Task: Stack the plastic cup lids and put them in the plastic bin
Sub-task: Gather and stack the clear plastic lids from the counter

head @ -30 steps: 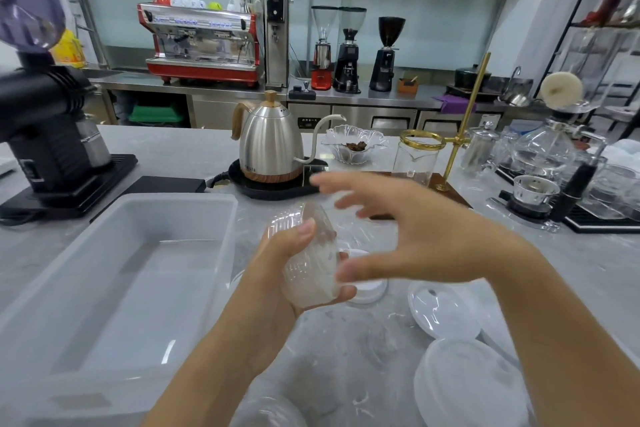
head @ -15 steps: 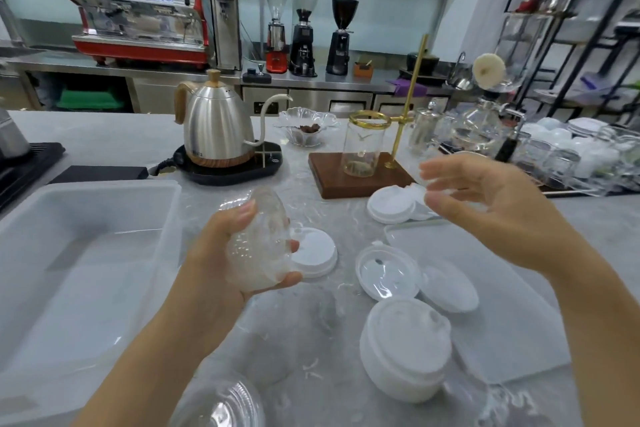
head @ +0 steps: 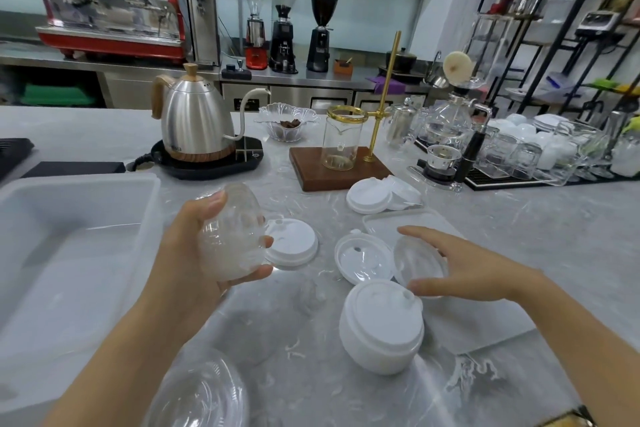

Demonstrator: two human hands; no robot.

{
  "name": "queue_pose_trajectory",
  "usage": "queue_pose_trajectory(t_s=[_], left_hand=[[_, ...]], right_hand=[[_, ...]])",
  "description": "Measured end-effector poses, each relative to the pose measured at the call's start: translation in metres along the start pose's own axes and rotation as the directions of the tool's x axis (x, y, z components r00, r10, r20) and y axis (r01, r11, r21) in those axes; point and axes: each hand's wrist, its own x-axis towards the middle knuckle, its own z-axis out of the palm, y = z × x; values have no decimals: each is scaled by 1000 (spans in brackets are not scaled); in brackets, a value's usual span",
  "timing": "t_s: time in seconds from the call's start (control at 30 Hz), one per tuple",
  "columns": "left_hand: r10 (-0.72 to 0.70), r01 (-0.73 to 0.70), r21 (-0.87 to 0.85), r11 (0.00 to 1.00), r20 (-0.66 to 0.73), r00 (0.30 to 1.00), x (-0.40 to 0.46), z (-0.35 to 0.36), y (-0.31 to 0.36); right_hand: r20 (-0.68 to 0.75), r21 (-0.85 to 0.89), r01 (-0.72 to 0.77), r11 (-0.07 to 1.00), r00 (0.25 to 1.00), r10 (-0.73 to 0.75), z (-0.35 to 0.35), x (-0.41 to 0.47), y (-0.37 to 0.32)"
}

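- A stack of clear dome lids [head: 231, 236] is sitting upright in the left hand [head: 194, 246], thumb curling over the top and fingers wrapping round the base, held above the counter just right of the plastic bin [head: 69, 253].
- The right hand [head: 460, 267] is hovering with fingers spread and thumb apart over a single clear dome lid [head: 417, 262]; whether the fingers are touching it is not clear.
- Beside that lid, a translucent flat lid [head: 362, 258] is lying on the counter, and a stack of white lids [head: 381, 326] is standing nearer the camera.
- One white lid [head: 292, 246] is lying just behind the held stack; more white lids [head: 381, 196] are lying by a wooden stand [head: 332, 170].
- Another clear dome lid [head: 201, 392] is resting at the bottom edge.
- A flat translucent tray [head: 415, 222] is lying under the right hand's reach.
- The grey marble counter [head: 519, 218] is stretching across the whole frame; the bin is taking up its left side, its rim close to the left forearm.
- Open counter is lying between the bin and the lids, and to the far right.
- A steel gooseneck kettle [head: 197, 121] is standing on a black base behind; small lettering on it is too blurred to read.
- A red espresso machine [head: 104, 14] and three grinders [head: 284, 35] are lining the back bench, and glassware [head: 519, 149] is crowding the right rear.
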Motion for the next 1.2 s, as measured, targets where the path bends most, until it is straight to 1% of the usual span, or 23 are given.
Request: queue_pose_trajectory(t_s=[0.37, 0.47, 0.53, 0.7, 0.83, 0.93, 1.0, 1.1, 1.2], left_hand=[[6, -7, -16, 1000, -39, 999, -3, 2, 4], [15, -17, -40, 999, -54, 998, -4, 1, 5], [18, -21, -54, 998, -58, 998, -4, 0, 5], [17, -21, -56, 998, -70, 997, -3, -2, 4], [31, -35, -61, 997, -70, 997, -2, -4, 4], [43, -48, -74, 996, -74, 996, -2, -4, 5], [47, -54, -88, 995, -82, 996, -2, -5, 5], [47, -55, -93, 994, -79, 996, -2, -4, 7], [52, -60, -94, 994, -82, 995, -5, -1, 12]], right_hand=[[-49, -54, 0, 999, 999, -3, 2, 0, 4], [-97, -96, -22, 995, 995, 13, 4, 1, 7], [-141, -80, -36, 996, 990, 25, 8, 2, 10], [-194, -5, -80, 997, 978, 77, 20, 6, 14], [-253, -16, -116, 993, 961, 108, 28, 8, 17], [-283, 44, -133, 990, 949, 140, 30, 6, 15], [-347, 67, -134, 989, 926, 149, 30, 4, 10], [-519, 86, -74, 994, 848, 108, 26, 0, -7], [-607, 125, 112, 986, 794, -13, 24, -6, -41]])
